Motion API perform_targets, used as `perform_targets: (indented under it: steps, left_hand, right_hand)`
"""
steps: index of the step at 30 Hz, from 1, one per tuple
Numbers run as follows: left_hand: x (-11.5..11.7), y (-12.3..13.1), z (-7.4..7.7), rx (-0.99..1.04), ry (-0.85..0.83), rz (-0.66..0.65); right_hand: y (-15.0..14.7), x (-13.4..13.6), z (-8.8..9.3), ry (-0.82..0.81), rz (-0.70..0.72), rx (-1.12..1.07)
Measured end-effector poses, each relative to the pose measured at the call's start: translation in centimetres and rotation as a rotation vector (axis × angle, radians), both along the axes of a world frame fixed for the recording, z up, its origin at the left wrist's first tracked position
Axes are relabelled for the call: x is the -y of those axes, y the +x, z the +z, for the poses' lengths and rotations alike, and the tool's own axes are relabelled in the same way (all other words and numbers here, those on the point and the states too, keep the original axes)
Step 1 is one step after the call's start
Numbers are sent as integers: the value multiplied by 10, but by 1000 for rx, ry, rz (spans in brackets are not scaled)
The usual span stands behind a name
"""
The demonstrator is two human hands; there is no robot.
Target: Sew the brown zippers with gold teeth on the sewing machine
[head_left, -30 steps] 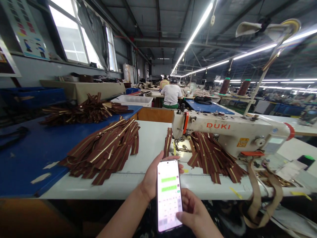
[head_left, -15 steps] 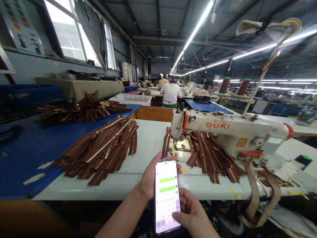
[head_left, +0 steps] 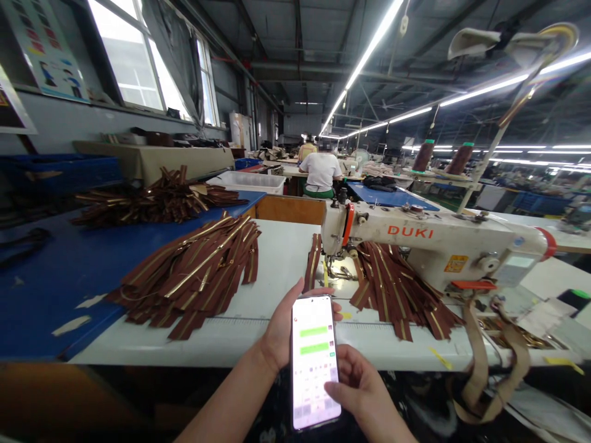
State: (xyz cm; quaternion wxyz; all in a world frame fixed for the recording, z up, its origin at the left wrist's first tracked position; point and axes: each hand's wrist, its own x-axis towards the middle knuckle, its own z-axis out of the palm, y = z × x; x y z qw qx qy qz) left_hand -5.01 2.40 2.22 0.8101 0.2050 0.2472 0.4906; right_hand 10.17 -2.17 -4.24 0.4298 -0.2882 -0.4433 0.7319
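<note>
Upright in front of me, a smartphone point(head_left: 314, 344) shows a chat with green message bubbles and a keypad below. My left hand point(head_left: 281, 332) is closed around it from the left, with fingertips showing past its right edge. At the lower right edge of the phone, my right hand point(head_left: 357, 381) has curled fingers against the side and its thumb over the keypad. Just beyond the phone stands a white sewing machine point(head_left: 434, 240) marked DUKI. A brown zipper strip point(head_left: 313, 261) lies left of its needle area, and a pile of brown zippers point(head_left: 392, 289) lies under its arm.
Left on the white table point(head_left: 277, 246) is a larger zipper pile point(head_left: 198, 271). Another zipper bundle point(head_left: 157, 197) lies on the blue table point(head_left: 41, 295). Beige straps point(head_left: 475, 363) hang over the front edge at right. A co-worker point(head_left: 322, 172) in white sits ahead, back turned.
My right thumb has shifted slightly upward over the keypad. The whole view has moved a little, so the scene sits slightly to the right. Both hands stay at the phone.
</note>
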Motion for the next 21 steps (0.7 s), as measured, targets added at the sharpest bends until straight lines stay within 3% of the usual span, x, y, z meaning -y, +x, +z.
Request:
perform_targets:
  steps: [15, 21]
  left_hand:
    - [-4, 1, -5, 36, 17, -25]
    - [-1, 3, -5, 27, 35, -3]
  right_hand:
    - [-15, 5, -19, 26, -82, 51]
    - [-14, 5, -12, 29, -71, 63]
